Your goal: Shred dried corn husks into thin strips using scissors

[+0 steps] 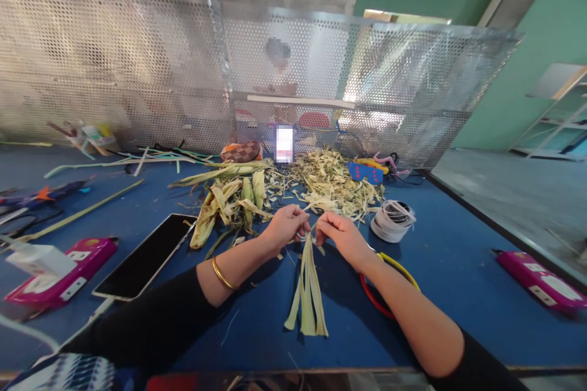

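Note:
A small bundle of pale green corn husk strips (309,293) hangs down over the blue table, its strips parted at the lower end. My left hand (288,227) and my right hand (339,237) meet at the bundle's upper end, both with fingers pinched. Whether a thin thread also runs between the fingertips is too small to tell. Beyond my left hand lie whole corn husks (229,198), some curled. Behind both hands is a heap of torn husk scraps (339,180). Scissors with red and yellow handles (376,311) lie partly hidden under my right forearm.
A roll of white cord (392,222) stands to the right, near a blue piece with red dots (365,173). On the left are a tablet-like device (144,256) and a magenta power strip (87,263); another magenta strip (541,281) lies right. A perforated metal screen (160,67) borders the back, with a person behind it.

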Demonstrator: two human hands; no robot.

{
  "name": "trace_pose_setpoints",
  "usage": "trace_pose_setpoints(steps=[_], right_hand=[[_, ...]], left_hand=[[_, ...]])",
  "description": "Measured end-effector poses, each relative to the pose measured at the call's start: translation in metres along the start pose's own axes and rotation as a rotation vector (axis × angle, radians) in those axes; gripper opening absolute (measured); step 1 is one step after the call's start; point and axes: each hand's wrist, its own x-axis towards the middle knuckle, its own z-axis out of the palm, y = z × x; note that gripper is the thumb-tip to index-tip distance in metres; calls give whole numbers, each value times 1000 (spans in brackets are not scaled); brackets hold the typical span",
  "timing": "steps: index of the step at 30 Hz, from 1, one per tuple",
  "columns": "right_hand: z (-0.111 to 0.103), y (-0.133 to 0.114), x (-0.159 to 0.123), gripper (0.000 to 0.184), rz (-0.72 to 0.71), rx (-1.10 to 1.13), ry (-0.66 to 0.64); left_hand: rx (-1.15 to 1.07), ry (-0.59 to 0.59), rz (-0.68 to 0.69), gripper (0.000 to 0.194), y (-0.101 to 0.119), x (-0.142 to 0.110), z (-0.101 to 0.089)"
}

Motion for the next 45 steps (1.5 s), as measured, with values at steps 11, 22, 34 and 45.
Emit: trace_pose_setpoints(steps=[11, 22, 34, 45], right_hand=[[4, 4, 4, 20, 53, 112, -9], [0, 2, 2, 15, -10, 429, 77], [-4, -3, 1, 13, -55, 431, 78], [-6, 1, 2, 20, -47, 17, -130]], left_hand=[[175, 131, 254, 10, -5, 7, 3], [-353, -137, -181, 27, 6, -16, 13], [-285, -50, -189, 13, 16, -21, 12], [-229, 88, -219, 39, 7, -15, 14]])
